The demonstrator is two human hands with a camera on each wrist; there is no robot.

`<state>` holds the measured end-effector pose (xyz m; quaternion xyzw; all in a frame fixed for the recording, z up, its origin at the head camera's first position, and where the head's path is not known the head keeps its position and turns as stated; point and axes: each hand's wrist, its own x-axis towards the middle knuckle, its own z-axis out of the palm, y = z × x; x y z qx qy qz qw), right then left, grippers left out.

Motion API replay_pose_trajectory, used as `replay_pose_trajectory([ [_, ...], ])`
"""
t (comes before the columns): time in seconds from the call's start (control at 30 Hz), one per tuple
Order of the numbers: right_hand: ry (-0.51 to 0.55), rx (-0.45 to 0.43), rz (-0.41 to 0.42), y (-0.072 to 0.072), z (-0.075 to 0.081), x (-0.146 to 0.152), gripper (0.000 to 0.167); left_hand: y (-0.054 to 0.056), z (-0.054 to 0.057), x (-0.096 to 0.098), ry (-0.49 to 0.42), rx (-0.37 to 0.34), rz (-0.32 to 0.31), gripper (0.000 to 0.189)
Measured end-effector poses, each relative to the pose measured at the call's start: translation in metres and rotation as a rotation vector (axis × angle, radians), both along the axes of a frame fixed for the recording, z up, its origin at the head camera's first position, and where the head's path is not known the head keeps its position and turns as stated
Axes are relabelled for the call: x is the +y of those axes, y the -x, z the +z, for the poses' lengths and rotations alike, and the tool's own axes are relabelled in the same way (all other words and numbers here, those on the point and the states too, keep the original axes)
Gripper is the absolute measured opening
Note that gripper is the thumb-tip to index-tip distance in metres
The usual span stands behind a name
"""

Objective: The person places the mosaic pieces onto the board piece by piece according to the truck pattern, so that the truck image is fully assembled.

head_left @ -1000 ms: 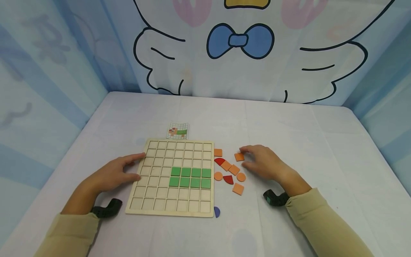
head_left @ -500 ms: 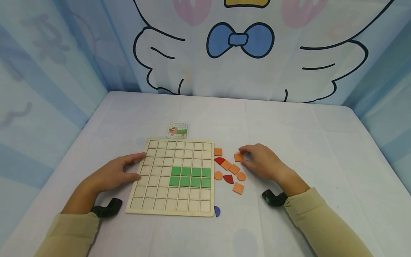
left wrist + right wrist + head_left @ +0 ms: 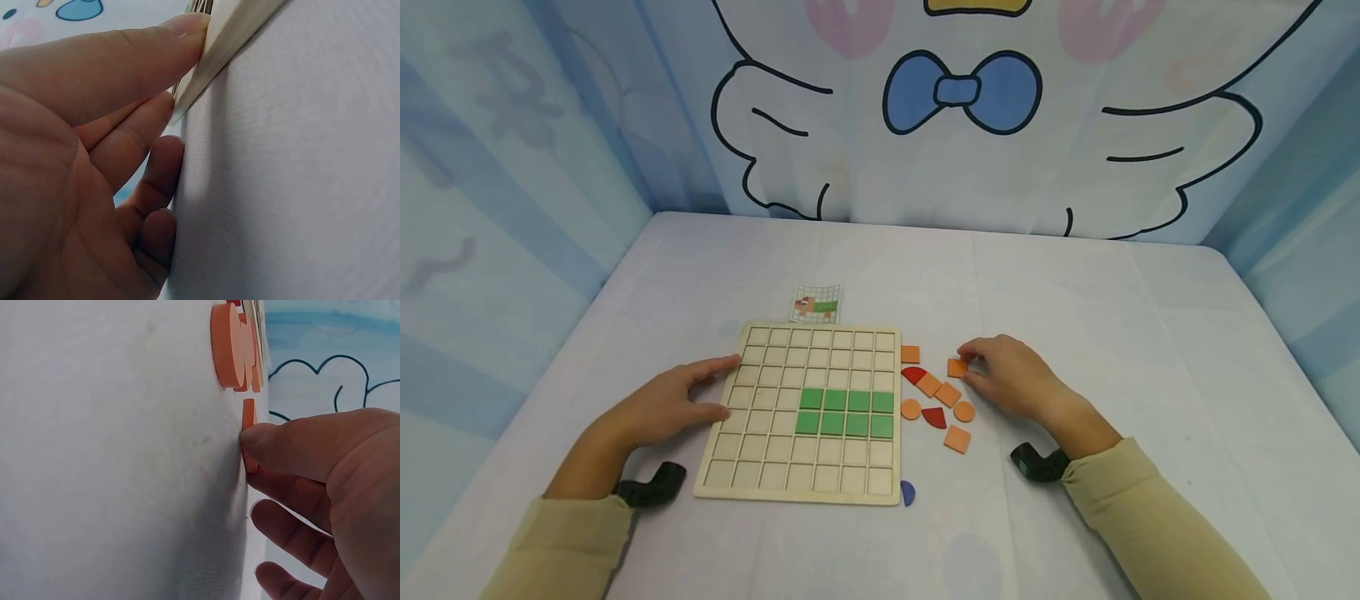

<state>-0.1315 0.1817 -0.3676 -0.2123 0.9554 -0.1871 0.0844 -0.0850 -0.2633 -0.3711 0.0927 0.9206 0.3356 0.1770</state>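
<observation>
In the head view, a wooden grid board (image 3: 760, 450) lies flat on the white table, with two rows of green square tiles (image 3: 834, 401) in its cells. My left hand (image 3: 655, 408) rests at the board's left edge; in the left wrist view its thumb (image 3: 156, 53) presses the side of the board with the fingers loosely bent below. Right of the board, my right hand (image 3: 1022, 379) pinches an orange square tile (image 3: 957, 367) between thumb and index finger, low at the tabletop. In the right wrist view that tile (image 3: 249, 409) stands out past the thumb tip.
Between board and right hand lie orange squares (image 3: 947, 395), orange discs (image 3: 963, 412) and red quarter-round pieces (image 3: 934, 417). A blue half-round piece (image 3: 907, 493) sits by the board's lower right corner. A small picture card (image 3: 815, 304) lies behind the board.
My right hand has shifted slightly left, its thumb and finger closing in on the orange square tile, which moved a little left. The left hand and board stay in place.
</observation>
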Motion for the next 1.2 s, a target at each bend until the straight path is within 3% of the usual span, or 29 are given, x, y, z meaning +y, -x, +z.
replay_pose_trajectory([
  [0.53,-0.043,0.023,0.009,-0.002,0.002,-0.002,0.031,0.0,0.0,0.0,-0.012,-0.004,0.005,0.075],
  [0.93,-0.024,0.03,-0.003,-0.005,0.004,-0.007,0.03,0.0,-0.001,0.0,-0.014,-0.003,0.002,0.075],
  [1.2,0.027,0.077,0.045,-0.009,0.012,-0.017,0.029,0.0,-0.001,0.0,-0.01,0.003,0.003,0.075],
])
